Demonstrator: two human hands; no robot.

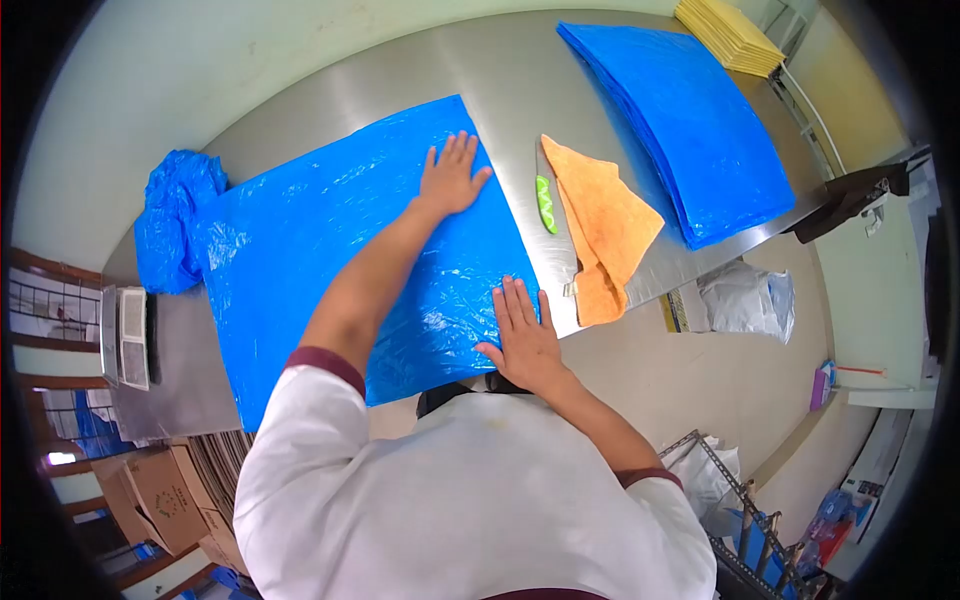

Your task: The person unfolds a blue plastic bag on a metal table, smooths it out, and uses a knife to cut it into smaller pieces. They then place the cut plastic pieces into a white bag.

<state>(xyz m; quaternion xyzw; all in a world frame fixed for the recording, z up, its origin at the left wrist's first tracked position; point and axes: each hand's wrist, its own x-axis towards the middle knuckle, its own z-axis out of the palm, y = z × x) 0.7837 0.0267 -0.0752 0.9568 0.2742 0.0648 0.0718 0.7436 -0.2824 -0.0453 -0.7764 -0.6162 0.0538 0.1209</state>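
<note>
A shiny blue plastic sheet (330,230) lies spread on the metal table, its left end joining or touching a crumpled blue bundle (180,215). My left hand (455,180) presses flat on the sheet near its far right corner, fingers stretched out. Close to the near right corner, my right hand (525,338) also rests flat, fingers extended along the sheet's right edge. Neither hand grips anything. Just right of the sheet are a folded orange cloth (605,215) and a slim bright green and white object (546,205), whose kind I cannot make out.
A stack of blue plastic sheets (690,130) sits at the table's right, with a yellow stack (730,35) behind it. Cardboard boxes (165,500) stand lower left. A white plastic bag (750,300) is on the floor right, and a perforated metal frame (745,500) is lower right.
</note>
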